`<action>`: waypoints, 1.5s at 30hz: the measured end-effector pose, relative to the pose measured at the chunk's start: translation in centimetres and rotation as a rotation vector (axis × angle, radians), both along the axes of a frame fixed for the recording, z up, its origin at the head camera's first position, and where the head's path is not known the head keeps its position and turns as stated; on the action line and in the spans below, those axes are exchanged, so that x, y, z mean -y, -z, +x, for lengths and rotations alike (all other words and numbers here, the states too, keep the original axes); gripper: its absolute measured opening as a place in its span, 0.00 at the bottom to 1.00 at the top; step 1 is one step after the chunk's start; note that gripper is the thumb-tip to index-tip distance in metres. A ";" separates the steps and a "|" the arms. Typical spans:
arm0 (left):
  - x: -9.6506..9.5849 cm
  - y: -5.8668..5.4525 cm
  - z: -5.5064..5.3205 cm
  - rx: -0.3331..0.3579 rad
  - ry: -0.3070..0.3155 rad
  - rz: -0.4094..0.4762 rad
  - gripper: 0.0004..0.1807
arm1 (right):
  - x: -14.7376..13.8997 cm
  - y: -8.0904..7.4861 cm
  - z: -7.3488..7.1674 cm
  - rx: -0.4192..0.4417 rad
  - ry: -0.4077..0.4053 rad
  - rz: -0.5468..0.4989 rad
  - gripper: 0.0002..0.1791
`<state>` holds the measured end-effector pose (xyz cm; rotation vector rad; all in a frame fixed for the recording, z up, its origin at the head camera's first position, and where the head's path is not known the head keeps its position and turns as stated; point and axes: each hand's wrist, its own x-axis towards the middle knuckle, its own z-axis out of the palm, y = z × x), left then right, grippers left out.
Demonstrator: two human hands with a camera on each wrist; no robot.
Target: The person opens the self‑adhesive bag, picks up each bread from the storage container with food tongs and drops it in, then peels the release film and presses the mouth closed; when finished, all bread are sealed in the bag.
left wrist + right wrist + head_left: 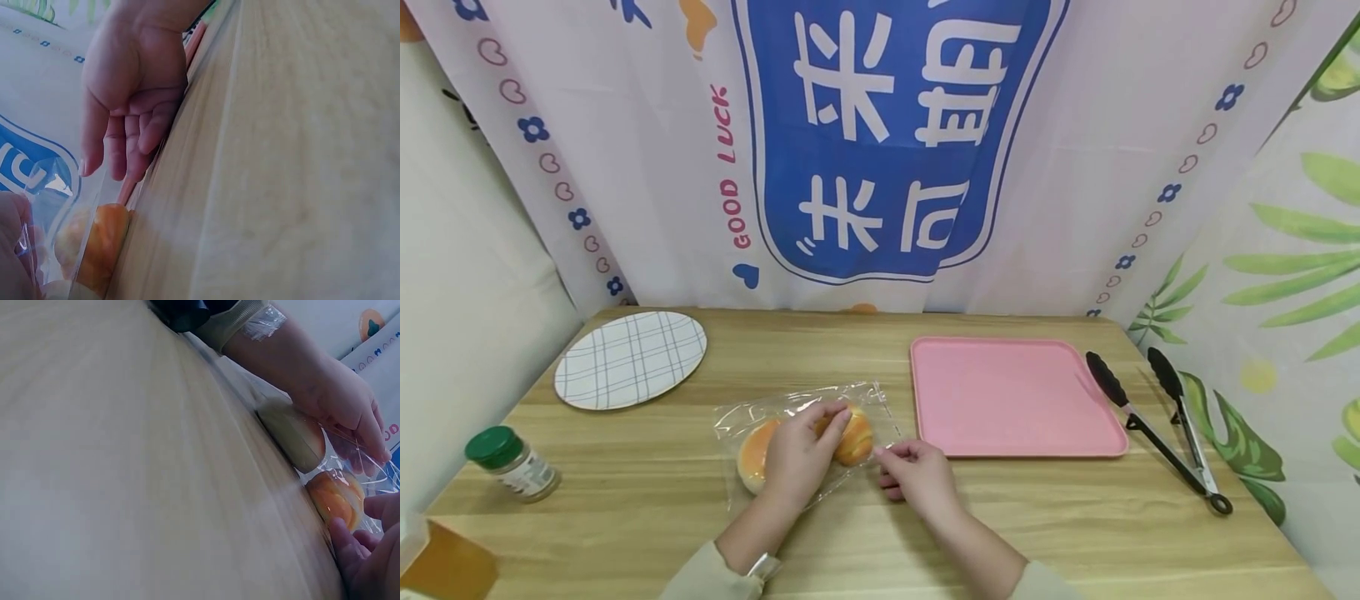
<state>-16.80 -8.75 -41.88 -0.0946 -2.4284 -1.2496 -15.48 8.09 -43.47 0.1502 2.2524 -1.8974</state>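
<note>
A clear plastic bag [877,398] lies on the table with two bread buns inside. The plain round bun [752,454] is at the left, partly behind my left hand [801,454]. At the right is the ridged golden bun [855,437], also seen in the right wrist view [337,499]. My left hand pinches the bag's film above the buns, thumb against fingers, as the right wrist view shows. Beside the bag's right edge is my right hand [917,479], thumb and fingers apart in both wrist views; whether it touches the film I cannot tell.
A pink tray [1007,400] lies right of the bag, with black-tipped tongs [1165,450] beyond it. At the left are a checked oval plate [632,358], a green-capped jar [516,467] and an amber-filled container [445,562]. A printed cloth [880,292] hangs behind the table.
</note>
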 end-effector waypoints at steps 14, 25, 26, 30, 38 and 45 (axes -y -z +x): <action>1.9 -2.9 -1.0 0.225 0.085 0.044 0.17 | 0.6 0.3 -0.5 0.071 0.048 -0.177 0.10; 3.2 -3.7 -8.3 0.426 0.242 -0.273 0.17 | 0.8 0.5 -0.4 0.063 0.075 -0.230 0.06; 3.2 -3.4 -8.9 0.441 0.251 -0.270 0.16 | 0.9 0.5 -0.3 0.063 0.076 -0.232 0.06; 3.2 -2.3 -10.2 0.518 0.277 -0.178 0.16 | 1.1 0.5 -0.2 0.053 0.081 -0.257 0.07; 3.4 -1.4 -10.5 0.600 0.262 -0.073 0.15 | 1.1 0.6 -0.2 0.044 0.102 -0.252 0.16; 4.4 -2.6 -10.0 0.600 0.254 0.251 0.12 | 0.2 -0.4 -0.6 -0.036 0.147 -0.204 0.14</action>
